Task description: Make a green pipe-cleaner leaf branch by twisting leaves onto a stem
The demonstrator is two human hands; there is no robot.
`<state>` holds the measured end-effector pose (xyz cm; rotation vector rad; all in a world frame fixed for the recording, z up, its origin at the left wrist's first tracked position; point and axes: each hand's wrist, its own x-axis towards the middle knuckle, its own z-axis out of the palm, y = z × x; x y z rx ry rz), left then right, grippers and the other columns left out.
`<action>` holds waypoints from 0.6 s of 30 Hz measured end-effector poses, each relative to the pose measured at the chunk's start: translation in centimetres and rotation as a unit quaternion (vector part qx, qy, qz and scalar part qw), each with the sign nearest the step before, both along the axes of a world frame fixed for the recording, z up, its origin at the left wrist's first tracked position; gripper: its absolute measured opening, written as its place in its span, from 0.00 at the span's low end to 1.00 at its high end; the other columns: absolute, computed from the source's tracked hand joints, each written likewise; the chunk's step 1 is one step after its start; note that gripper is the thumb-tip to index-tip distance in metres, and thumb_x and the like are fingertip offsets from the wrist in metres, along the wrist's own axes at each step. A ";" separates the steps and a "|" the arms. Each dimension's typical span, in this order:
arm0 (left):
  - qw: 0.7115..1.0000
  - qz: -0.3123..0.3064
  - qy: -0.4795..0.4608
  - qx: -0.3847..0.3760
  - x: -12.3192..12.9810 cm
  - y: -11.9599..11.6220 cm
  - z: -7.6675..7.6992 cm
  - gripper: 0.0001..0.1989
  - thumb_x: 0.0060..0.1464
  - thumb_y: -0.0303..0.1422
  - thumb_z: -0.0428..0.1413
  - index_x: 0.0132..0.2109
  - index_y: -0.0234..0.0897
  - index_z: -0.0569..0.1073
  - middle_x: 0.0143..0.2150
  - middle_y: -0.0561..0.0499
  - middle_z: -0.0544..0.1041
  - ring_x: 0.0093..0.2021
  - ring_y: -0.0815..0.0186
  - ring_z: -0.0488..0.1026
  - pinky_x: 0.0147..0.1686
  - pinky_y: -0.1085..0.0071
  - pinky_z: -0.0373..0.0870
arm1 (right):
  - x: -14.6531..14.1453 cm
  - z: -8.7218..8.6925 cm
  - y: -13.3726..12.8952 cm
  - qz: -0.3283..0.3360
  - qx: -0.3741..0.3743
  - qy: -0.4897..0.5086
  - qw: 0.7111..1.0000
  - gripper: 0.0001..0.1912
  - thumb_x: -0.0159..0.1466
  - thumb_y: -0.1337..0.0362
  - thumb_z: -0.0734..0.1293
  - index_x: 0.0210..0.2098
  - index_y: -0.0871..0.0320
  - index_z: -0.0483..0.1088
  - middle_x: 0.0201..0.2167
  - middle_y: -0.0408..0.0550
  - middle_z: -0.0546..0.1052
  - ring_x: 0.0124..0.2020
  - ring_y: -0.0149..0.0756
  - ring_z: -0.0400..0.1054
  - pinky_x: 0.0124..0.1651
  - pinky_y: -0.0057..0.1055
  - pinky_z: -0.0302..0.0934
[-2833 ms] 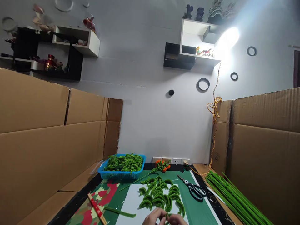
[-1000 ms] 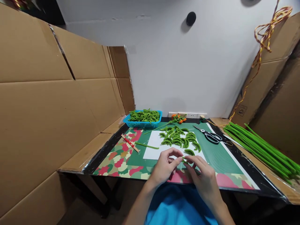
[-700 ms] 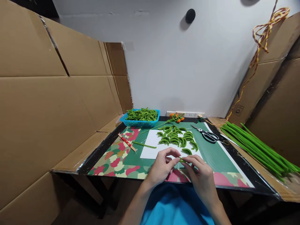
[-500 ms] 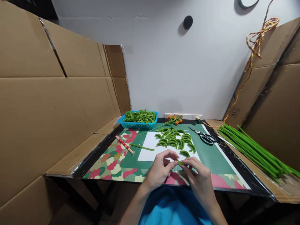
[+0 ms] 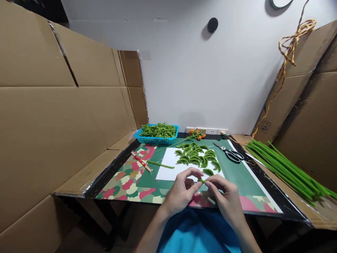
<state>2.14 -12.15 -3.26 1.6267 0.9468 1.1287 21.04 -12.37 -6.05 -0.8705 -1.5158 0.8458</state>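
Observation:
Near the table's front edge, a short piece of green pipe cleaner (image 5: pixel 203 181) is pinched between both hands. My left hand (image 5: pixel 180 191) grips its left end between thumb and fingertips. My right hand (image 5: pixel 225 197) closes on the other end with thumb and index finger. Most of the piece is hidden by the fingertips. Just beyond the hands lies a bent green pipe-cleaner leaf (image 5: pixel 208 172). Several more curved green leaves (image 5: pixel 195 160) are spread over a white sheet of paper (image 5: pixel 164 174).
A blue basket (image 5: pixel 155 141) heaped with green pieces stands at the back left. Black-handled scissors (image 5: pixel 233 155) lie right of the paper, beside a bundle of long green pipe cleaners (image 5: pixel 284 172). Chopsticks in a red wrapper (image 5: pixel 141 161) lie left. Cardboard walls (image 5: pixel 100 116) flank the table.
Both hands stay together at the front edge, and the fingertips have shifted slightly on the green piece. The whole view has moved a little; the other things lie as before.

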 end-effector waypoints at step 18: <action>0.975 0.105 0.143 0.136 0.7 -1.0 -1.6 0.09 0.67 0.25 0.54 0.49 0.45 0.65 0.44 0.55 0.78 0.30 0.68 0.71 0.33 0.72 0.64 | -0.1 0.1 0.4 0.025 -0.068 -0.004 0.997 0.26 0.70 0.41 0.71 0.32 0.58 0.76 0.21 0.44 0.74 0.21 0.34 0.68 0.24 0.27 0.60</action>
